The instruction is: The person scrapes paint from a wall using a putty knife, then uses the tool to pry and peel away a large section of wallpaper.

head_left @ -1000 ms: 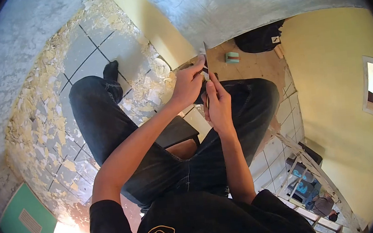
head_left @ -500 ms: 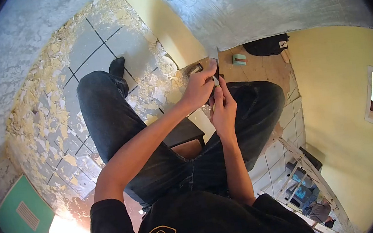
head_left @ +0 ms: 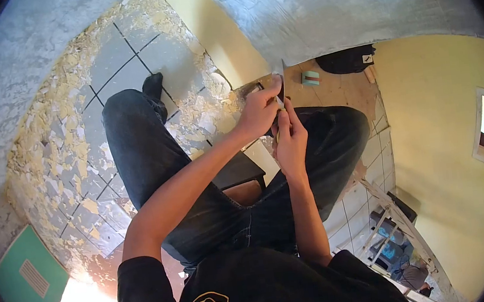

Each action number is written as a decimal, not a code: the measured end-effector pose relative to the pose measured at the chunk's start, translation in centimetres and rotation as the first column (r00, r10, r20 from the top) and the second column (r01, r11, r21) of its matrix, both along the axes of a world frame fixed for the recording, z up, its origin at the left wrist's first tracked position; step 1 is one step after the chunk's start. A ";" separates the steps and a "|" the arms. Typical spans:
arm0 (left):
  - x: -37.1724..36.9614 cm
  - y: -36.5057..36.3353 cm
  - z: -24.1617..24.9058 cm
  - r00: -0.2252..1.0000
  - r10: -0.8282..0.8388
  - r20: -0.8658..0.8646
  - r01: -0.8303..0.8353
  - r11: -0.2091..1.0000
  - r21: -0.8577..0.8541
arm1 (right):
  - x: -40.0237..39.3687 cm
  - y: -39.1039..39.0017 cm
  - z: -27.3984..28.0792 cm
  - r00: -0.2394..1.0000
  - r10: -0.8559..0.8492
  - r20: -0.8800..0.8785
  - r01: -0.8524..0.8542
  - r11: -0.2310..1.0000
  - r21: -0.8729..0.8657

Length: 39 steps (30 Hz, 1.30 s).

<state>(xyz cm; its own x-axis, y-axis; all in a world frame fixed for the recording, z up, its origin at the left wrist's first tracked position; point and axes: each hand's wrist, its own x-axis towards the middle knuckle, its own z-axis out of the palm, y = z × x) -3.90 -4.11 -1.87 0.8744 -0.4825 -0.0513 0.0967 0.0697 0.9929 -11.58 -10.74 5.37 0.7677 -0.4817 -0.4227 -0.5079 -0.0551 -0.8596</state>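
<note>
Between my hands, above my right knee, stands a putty knife with a thin metal blade pointing toward the wall edge. My left hand is closed around the blade, its thumb lying along the flat side. Just below it, my right hand wraps the handle, where a bit of yellow shows between the fingers. The two hands are close together, and the fingers hide most of the tool.
A grey wall and a yellow wall edge rise ahead. Paint flakes litter the floor tiles. A green-and-white box and black bag lie beyond my right knee. A ladder stands at right, a dark stool beneath me.
My left thumb and fingers have shifted slightly on the blade. My right hand stays at the handle, nearly still.
</note>
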 end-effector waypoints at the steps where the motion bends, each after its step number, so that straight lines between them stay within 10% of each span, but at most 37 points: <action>1: 0.3 -0.6 -0.8 0.952 0.134 0.275 -0.123 0.991 -0.057 | 0.0 -0.2 -0.3 1.000 -0.013 -0.008 0.013 1.000 0.017; 2: 0.4 -0.7 -1.7 0.953 0.136 0.270 -0.124 0.990 -0.059 | 0.2 -0.5 -1.4 1.000 -0.012 -0.013 0.012 1.000 0.015; 4: 1.0 0.4 0.0 0.948 -0.115 -0.296 0.079 0.988 -0.132 | 0.9 -0.7 -3.1 0.996 0.056 0.076 -0.052 0.997 -0.050; 12: 0.7 0.0 -0.4 1.000 0.022 -0.001 -0.022 1.000 -0.008 | -0.1 -0.3 -2.1 0.997 0.006 0.077 -0.001 0.998 -0.062; 22: 0.6 0.5 0.9 0.956 -0.032 -0.291 0.005 0.996 -0.091 | 0.9 -0.8 -3.0 0.991 0.076 0.114 -0.074 0.997 -0.019; 26: 1.1 0.1 -0.3 0.997 0.047 -0.056 -0.047 0.999 -0.002 | 0.2 -0.8 -1.8 0.997 -0.001 0.076 -0.002 0.999 0.037; 39: 6.8 3.5 4.2 0.957 0.107 -0.270 -0.115 0.993 -0.017 | -0.4 -3.8 4.9 0.990 0.142 0.021 -0.143 0.972 0.185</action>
<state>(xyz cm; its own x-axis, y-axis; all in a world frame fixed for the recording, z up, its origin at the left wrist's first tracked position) 2.93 -0.58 2.34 0.8788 -0.3883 -0.2775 0.3491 0.1265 0.9285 -11.99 -14.55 10.27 0.8263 -0.2808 -0.4883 -0.4997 0.0345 -0.8655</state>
